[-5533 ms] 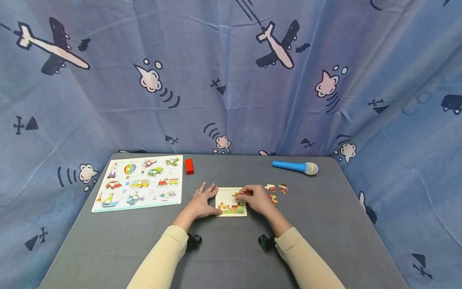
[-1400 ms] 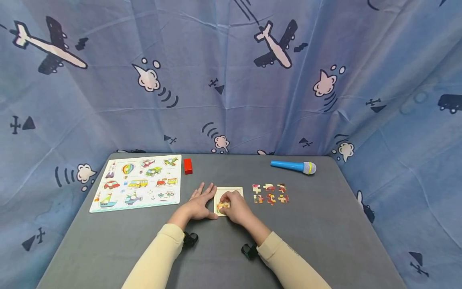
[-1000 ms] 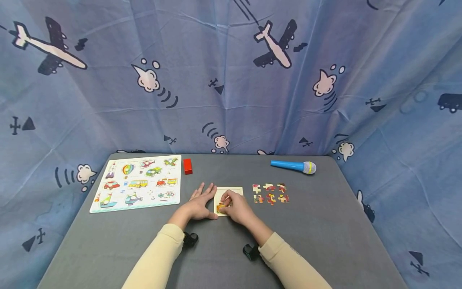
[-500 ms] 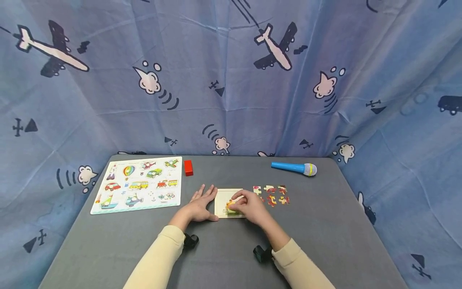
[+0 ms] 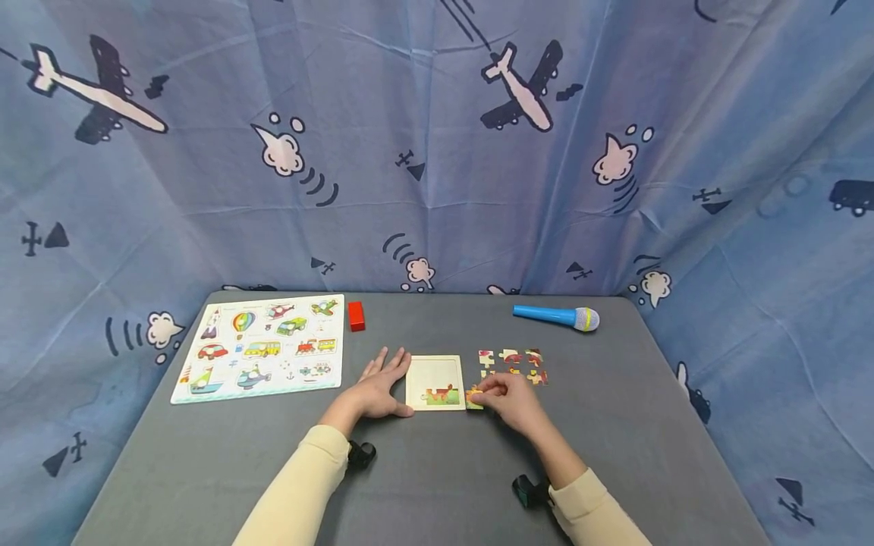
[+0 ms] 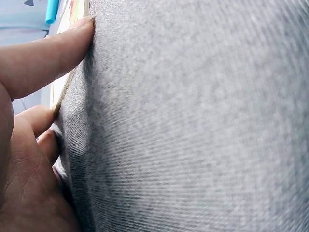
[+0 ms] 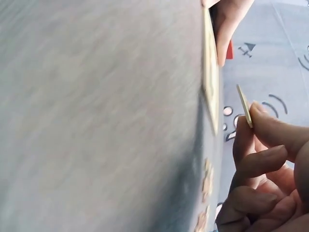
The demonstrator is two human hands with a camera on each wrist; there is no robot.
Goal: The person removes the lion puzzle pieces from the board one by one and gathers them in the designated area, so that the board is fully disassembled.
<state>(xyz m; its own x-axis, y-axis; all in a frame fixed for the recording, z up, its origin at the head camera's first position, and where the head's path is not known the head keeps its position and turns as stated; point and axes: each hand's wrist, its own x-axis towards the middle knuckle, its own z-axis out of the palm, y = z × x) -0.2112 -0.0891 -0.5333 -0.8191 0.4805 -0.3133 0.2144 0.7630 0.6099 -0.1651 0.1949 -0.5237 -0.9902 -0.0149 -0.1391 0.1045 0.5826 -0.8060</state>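
A small pale wooden puzzle tray [image 5: 430, 370] lies mid-table, with joined green and orange pieces [image 5: 442, 396] along its lower part, right of the bare lower-left corner. My left hand [image 5: 374, 390] rests at its left side with fingers spread, thumb at the lower-left corner; in the left wrist view the thumb [image 6: 53, 53] touches the tray's edge. Just right of the tray, my right hand [image 5: 512, 402] pinches a puzzle piece [image 5: 474, 398] between thumb and forefinger. The right wrist view shows that thin piece [image 7: 244, 106] edge-on, raised off the table.
Several loose puzzle pieces [image 5: 510, 356] lie in two rows right of the tray, the near row partly behind my right hand. A blue toy microphone [image 5: 556, 317] is farther back. Left stand a red block [image 5: 356, 316] and a vehicle picture board [image 5: 262, 347]. A patterned curtain [image 5: 437, 152] hangs behind.
My right hand worked at the tray's lower-left corner, then lifted a puzzle piece out and carried it right, past the tray's edge. The left hand has stayed at the tray's left side.
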